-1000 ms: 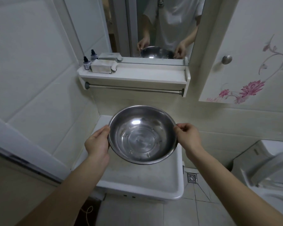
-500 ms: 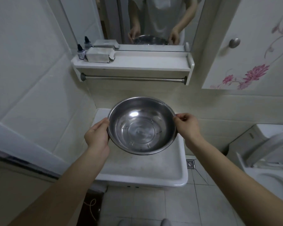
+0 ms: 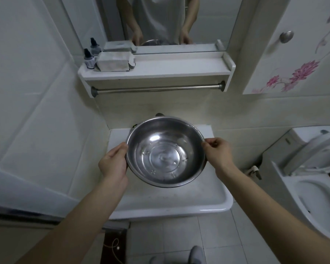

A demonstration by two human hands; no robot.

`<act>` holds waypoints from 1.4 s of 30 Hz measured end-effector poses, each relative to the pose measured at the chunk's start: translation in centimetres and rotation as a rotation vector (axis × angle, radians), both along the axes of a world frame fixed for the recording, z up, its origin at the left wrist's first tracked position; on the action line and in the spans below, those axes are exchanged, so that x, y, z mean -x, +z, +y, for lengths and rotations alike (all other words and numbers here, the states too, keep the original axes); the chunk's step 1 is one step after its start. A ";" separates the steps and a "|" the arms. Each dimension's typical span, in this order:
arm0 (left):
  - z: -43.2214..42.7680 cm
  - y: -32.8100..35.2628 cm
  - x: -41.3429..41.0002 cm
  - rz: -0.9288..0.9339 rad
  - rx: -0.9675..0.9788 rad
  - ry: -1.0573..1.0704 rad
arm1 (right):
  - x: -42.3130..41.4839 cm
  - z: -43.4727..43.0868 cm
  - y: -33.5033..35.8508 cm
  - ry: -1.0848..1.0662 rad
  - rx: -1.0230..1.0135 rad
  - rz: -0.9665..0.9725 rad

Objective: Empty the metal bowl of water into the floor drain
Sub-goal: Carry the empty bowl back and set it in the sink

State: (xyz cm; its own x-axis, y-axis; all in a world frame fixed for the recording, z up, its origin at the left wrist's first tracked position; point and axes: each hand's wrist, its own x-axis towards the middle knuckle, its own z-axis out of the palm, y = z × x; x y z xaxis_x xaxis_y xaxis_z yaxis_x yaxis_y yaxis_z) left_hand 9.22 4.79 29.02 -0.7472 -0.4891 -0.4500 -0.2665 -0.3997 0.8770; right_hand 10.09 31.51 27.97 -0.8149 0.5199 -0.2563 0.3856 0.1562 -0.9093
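Observation:
A round metal bowl (image 3: pixel 165 152) with a thin layer of water in its bottom hangs level above the white sink (image 3: pixel 179 203). My left hand (image 3: pixel 113 162) grips the bowl's left rim, thumb on top. My right hand (image 3: pixel 218 152) pinches the right rim with curled fingers. The floor drain is hidden behind my right forearm and the sink's right side.
A white shelf (image 3: pixel 179 69) with a towel bar (image 3: pixel 156 88) juts out above the sink and carries a small dark-capped bottle (image 3: pixel 89 60) and a box. A mirror hangs above it. An open toilet (image 3: pixel 312 187) stands at the right. Tiled floor (image 3: pixel 208 241) lies below the sink.
The camera has tilted down and pulled back; the shelf and sink sit lower in view. The bowl stays level in both hands. The floor drain has gone out of sight.

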 end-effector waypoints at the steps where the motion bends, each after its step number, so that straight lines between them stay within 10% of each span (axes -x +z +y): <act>1: -0.1 -0.1 0.2 -0.002 -0.002 -0.003 | 0.0 -0.1 -0.1 -0.001 -0.002 -0.002; 42: -0.9 -12.2 -1.0 -0.258 0.037 -0.013 | 0.2 -0.5 -12.1 0.048 -0.059 -0.307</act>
